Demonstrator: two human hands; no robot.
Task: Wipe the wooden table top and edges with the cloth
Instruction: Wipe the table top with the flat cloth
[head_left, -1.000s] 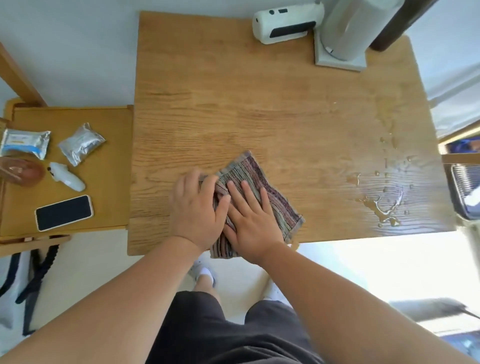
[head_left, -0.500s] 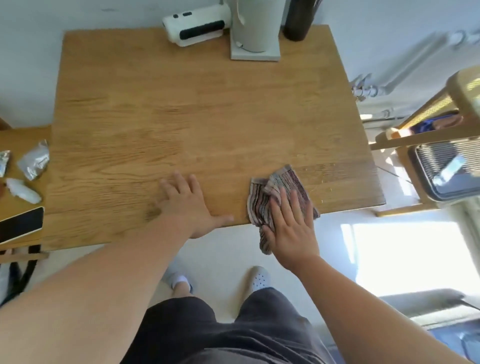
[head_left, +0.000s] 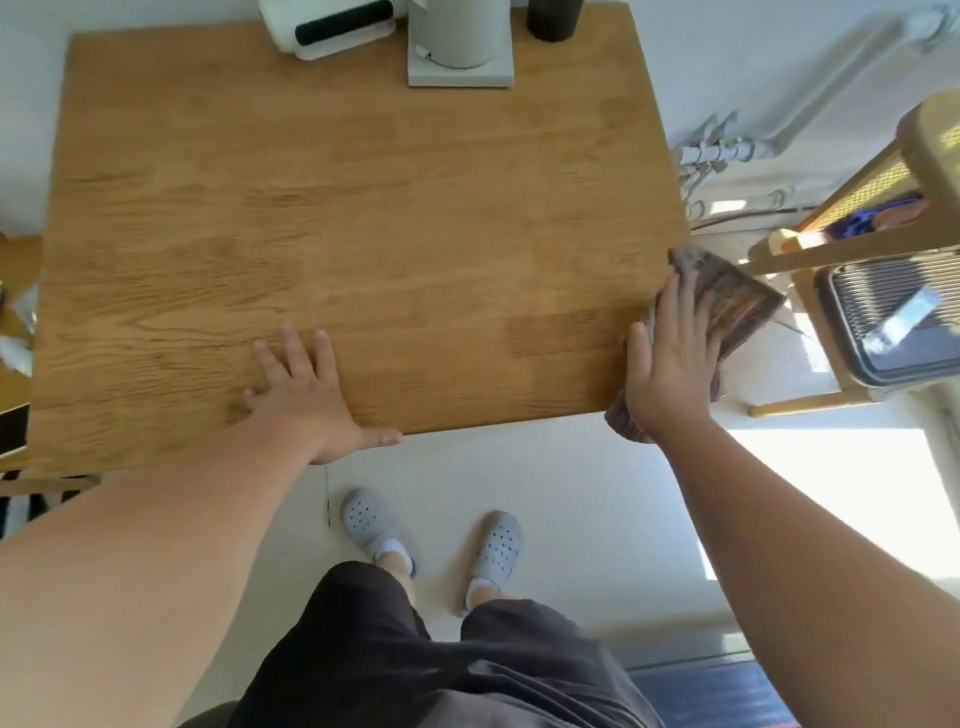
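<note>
At the table's (head_left: 363, 208) right edge, my flat right hand (head_left: 667, 364) presses the cloth (head_left: 737, 301); my open left hand (head_left: 304, 395) steadies the top

Pressing the striped cloth (head_left: 737, 306) flat with the right hand (head_left: 670, 364) on the near right corner of the wooden table (head_left: 363, 208). Resting the left hand (head_left: 306, 400) flat by the near edge.

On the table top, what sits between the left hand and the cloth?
Nothing: the head view shows only bare table wood between the left hand and the cloth under the right hand.
</note>
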